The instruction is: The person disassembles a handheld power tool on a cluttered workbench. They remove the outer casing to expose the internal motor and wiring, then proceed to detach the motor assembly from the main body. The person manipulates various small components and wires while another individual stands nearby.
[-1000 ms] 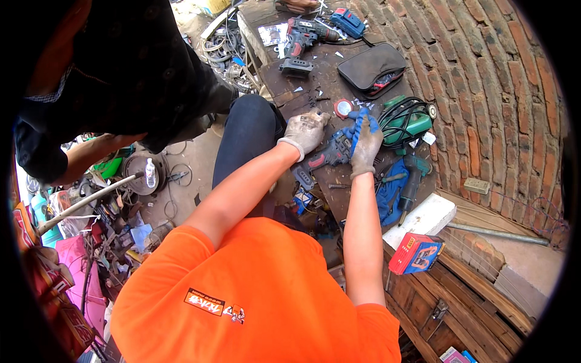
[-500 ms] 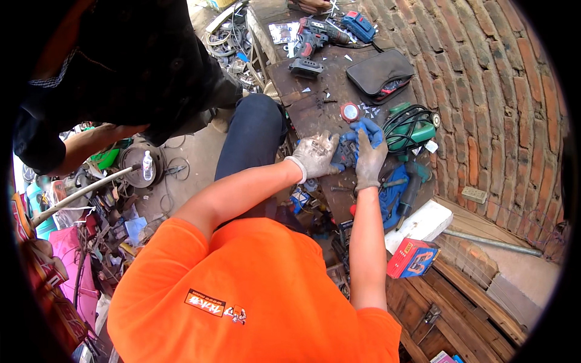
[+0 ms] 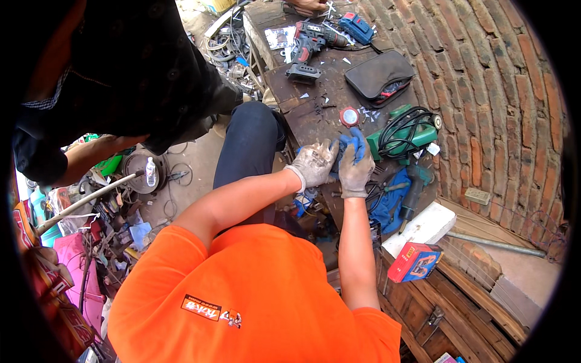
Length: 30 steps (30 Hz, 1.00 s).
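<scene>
My left hand (image 3: 313, 162) and my right hand (image 3: 355, 166), both in dirty pale gloves, the right with blue on its fingers, meet at the front of the worn wooden bench (image 3: 298, 104). Their fingers are bent around something mostly hidden behind them, apparently part of a dark power tool. Just beyond them lie a round red-rimmed tin (image 3: 349, 117) and small white scraps. Right of my right hand are a green tool with coiled black cable (image 3: 402, 136), a blue cloth (image 3: 385, 212) and a teal-black tool (image 3: 413, 187).
A person in dark clothes (image 3: 130, 66) stands at left; another bare hand (image 3: 305, 9) is at top. Drill (image 3: 305, 48), black pouch (image 3: 378, 78), brick wall (image 3: 484, 103), white block (image 3: 426, 224), red-blue box (image 3: 413, 262) and floor clutter (image 3: 91, 242) surround me.
Both my hands have moved down toward my body and closer together. The dark power tool, partly visible between them earlier, is now almost entirely covered by them.
</scene>
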Tool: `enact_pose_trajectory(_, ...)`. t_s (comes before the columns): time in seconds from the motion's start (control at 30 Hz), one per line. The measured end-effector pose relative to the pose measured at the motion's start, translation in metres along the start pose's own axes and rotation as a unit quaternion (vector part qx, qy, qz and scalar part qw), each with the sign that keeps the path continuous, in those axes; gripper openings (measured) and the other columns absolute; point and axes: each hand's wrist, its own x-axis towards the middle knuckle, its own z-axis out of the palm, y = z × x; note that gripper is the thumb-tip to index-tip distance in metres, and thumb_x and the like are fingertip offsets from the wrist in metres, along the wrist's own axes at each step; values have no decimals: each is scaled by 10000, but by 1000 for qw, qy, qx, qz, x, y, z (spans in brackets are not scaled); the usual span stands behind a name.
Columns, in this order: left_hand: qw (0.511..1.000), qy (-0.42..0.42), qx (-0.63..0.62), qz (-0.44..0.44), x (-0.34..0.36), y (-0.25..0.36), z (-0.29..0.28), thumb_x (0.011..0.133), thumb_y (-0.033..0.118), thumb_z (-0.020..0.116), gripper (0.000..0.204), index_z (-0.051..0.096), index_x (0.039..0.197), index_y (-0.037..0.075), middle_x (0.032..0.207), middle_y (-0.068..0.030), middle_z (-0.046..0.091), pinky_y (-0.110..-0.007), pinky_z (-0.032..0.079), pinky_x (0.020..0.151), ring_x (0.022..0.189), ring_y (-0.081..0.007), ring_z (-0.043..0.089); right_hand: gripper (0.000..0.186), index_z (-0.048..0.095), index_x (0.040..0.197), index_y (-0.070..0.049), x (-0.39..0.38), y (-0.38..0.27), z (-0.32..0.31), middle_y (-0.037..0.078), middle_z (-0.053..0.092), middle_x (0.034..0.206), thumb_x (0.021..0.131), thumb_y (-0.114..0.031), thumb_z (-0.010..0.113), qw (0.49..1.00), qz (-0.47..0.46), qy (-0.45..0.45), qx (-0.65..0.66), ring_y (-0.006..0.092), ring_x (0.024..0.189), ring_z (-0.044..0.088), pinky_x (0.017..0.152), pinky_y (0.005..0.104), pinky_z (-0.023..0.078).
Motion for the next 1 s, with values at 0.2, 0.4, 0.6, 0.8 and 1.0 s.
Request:
enact_pose_trajectory(0.2, 1000, 16, -11, -5, -3, 3, 1, 689, 450, 837, 981, 417, 1411, -65, 1163, -249, 588, -445, 528, 891, 1053, -386, 646, 283, 617, 1180, 70, 15, -14, -8, 100, 691, 1061, 930, -41, 689, 955, 192, 92, 205, 147, 873, 659, 832, 296, 551)
enact_pose_trajectory(0.4, 1000, -9, -4, -6, -3, 3, -7, 751, 500, 789, 969, 410, 1426, -82, 1198, -253, 592, -436, 530, 900, 1067, -381, 649, 295, 663, 1071, 74, 24, -51, -13, 193, 720, 969, 931, -185, 677, 970, 150, 19, -188, 308, 831, 707, 772, 388, 555)
enact_pose_trajectory(0.6, 1000, -2, 3, 10, -2, 2, -4, 743, 491, 796, 959, 422, 1407, -92, 1186, -247, 603, -434, 532, 899, 1070, -370, 650, 371, 677, 991, 40, 26, -52, -21, 279, 698, 939, 948, -319, 597, 904, 44, -61, -420, 418, 862, 695, 767, 493, 548)
enact_pose_trajectory(0.8, 1000, -3, -7, -2, -1, 2, -7, 741, 484, 801, 954, 420, 1406, -84, 1197, -248, 602, -430, 530, 907, 1077, -369, 647, 397, 689, 986, 32, 41, -72, -31, 288, 682, 928, 951, -350, 582, 892, 154, -113, -409, 455, 860, 672, 772, 520, 517)
enact_pose_trajectory(1.0, 1000, -5, -18, -3, -1, 2, -5, 735, 472, 812, 959, 415, 1407, -85, 1194, -245, 608, -431, 530, 908, 1072, -372, 648, 403, 661, 951, 38, 46, -68, -28, 302, 673, 926, 960, -351, 553, 886, 105, -129, -433, 465, 904, 656, 798, 541, 508)
